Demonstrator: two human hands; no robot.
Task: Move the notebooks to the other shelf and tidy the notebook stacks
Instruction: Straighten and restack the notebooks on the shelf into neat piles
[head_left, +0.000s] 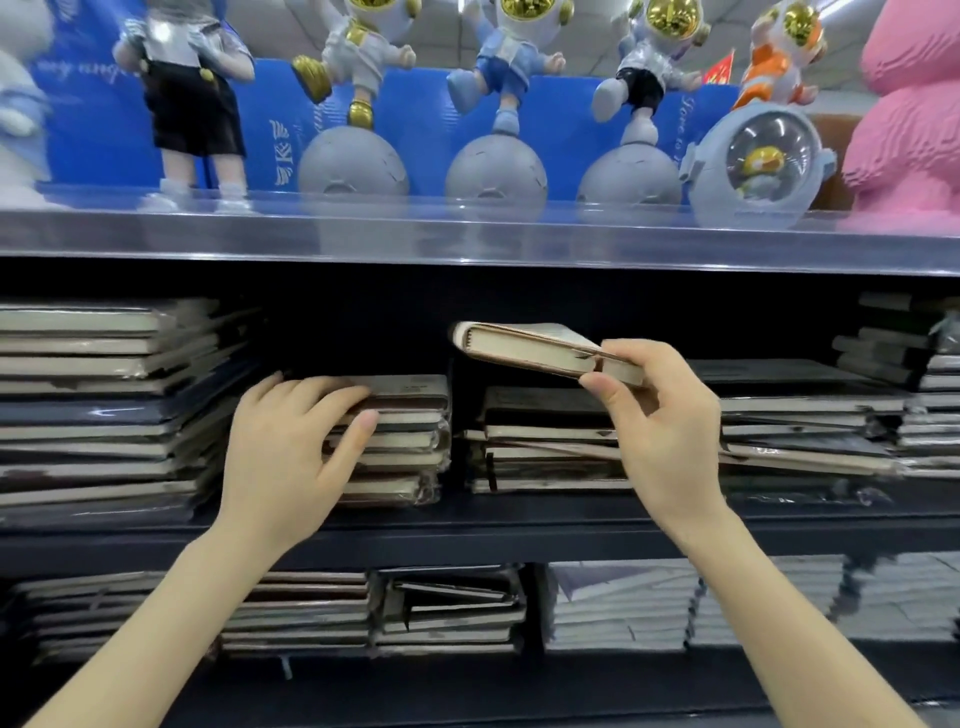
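Above one dark stack (545, 441), one tan notebook (524, 347)

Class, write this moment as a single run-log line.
left hand: resting on short stack of brown-covered notebooks | right hand: pinching tan-covered cream-paged notebook, tilted, above neighbouring dark-covered stack | notebook not yet set down

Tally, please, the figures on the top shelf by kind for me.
Astronauts on grey spheres: 3
Orange astronaut with domed helmet base: 1
Standing figure in black shorts: 1
Pink blocky figure: 1
Pale figure at left edge: 1
Total: 7
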